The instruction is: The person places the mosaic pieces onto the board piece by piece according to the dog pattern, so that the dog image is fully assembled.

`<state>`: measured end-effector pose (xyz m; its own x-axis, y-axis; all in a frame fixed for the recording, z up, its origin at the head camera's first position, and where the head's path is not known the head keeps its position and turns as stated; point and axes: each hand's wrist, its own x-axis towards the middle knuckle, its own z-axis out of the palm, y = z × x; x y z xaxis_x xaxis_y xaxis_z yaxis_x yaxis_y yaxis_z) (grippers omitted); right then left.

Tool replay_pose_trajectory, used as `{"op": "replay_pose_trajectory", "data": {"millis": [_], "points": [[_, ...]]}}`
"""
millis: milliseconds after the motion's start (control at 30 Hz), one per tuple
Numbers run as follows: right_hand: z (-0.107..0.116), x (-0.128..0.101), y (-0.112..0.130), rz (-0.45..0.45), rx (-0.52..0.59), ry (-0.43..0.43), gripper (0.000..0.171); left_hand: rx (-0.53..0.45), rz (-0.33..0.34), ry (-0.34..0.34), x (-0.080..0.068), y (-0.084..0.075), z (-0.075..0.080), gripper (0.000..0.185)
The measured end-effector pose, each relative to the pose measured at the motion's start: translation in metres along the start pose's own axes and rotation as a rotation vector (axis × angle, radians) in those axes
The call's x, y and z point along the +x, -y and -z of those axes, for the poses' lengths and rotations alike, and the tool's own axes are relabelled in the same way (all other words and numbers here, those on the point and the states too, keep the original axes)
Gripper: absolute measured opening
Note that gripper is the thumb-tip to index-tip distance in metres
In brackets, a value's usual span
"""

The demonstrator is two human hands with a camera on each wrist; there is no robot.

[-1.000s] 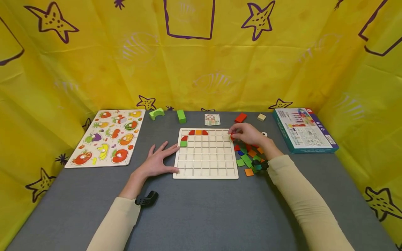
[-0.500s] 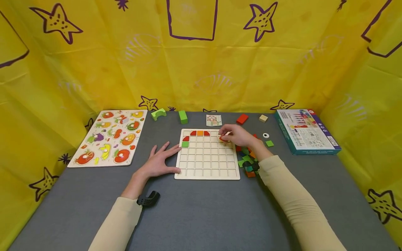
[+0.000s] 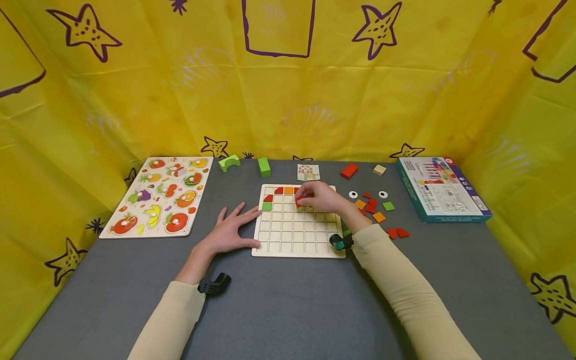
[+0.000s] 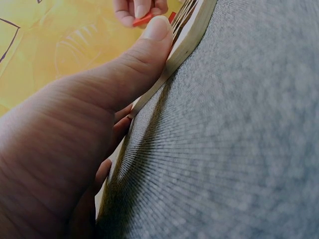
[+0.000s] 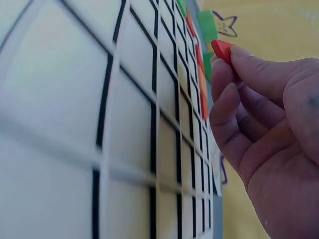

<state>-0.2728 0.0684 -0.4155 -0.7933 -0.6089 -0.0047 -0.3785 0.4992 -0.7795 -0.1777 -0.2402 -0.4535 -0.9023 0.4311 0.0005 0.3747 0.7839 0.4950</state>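
A pale wooden grid board [image 3: 298, 232] lies on the grey table. My left hand [image 3: 228, 231] has its fingers spread, with fingertips and thumb at the board's left edge. Over the upper part of the board, my right hand [image 3: 320, 196] pinches a small red tile [image 5: 222, 51] between thumb and fingers. An orange square tile [image 3: 288, 190] sits in the top row between red rounded tiles, the right one partly hidden by the right hand. Near the upper left corner are a red rounded tile [image 3: 268, 198] and, just below it, a green square tile [image 3: 267, 206].
Loose red, orange and green tiles [image 3: 379, 217] lie right of the board, partly behind the right forearm. Behind it stand a small picture card [image 3: 308, 172], green blocks [image 3: 264, 168] and a red block [image 3: 349, 171]. A fruit puzzle [image 3: 157, 197] lies left, a flat box [image 3: 443, 189] right.
My right hand has moved left with the red tile, from the board's right edge to its upper middle. More loose tiles now show at the right. The left hand stays at the board's edge.
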Motion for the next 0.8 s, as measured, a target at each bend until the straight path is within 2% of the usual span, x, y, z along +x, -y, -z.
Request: {"op": "replay_pose_trajectory", "data": {"millis": [233,467,800], "points": [[-0.018,0.012,0.01,0.01,0.004,0.012,0.009,0.001,0.01,0.015,0.001,0.0,0.0,0.095],[-0.037,0.023,0.021,0.004,0.012,0.06,0.007,-0.011,0.004,0.015,-0.001,-0.001,0.002,0.096],[-0.057,0.034,0.041,0.046,-0.095,0.109,0.014,-0.028,-0.039,0.007,-0.002,0.004,0.002,0.093]]}}
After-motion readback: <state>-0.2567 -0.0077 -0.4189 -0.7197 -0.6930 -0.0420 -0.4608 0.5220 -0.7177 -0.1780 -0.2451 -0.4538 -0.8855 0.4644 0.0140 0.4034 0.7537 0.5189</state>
